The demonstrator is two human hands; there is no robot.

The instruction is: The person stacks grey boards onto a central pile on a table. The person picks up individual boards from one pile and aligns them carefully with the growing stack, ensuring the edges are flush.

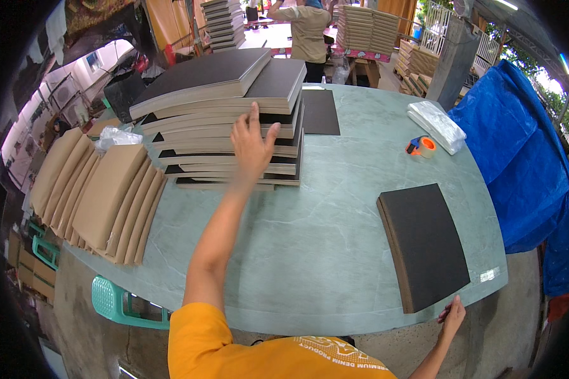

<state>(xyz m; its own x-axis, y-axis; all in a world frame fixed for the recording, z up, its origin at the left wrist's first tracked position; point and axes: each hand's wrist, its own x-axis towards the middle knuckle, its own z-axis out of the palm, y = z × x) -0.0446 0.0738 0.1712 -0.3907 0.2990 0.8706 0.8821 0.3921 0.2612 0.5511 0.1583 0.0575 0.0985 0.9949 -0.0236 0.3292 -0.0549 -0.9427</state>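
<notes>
A tall stack of black-covered paper blocks [278, 98] with pale page edges stands at the back left of the table, its layers unevenly offset. My left hand [251, 145] reaches to the stack's near side, fingers spread against the pale edges, and grips nothing. A separate thick black-covered block [427, 246] lies on the right side of the table near its front edge. Just off that block's near right corner is my right hand [452, 314], loosely curled with thumb and fingers apart; nothing shows in it.
Brown paper-wrapped bundles [110, 199] lean in rows on the left of the greenish marble-patterned table [335, 252]. A tape dispenser [420, 146] and folded clear plastic [437, 126] lie at the right. A flat black sheet [321, 112] is behind the stack. A green stool [110, 302] stands below left.
</notes>
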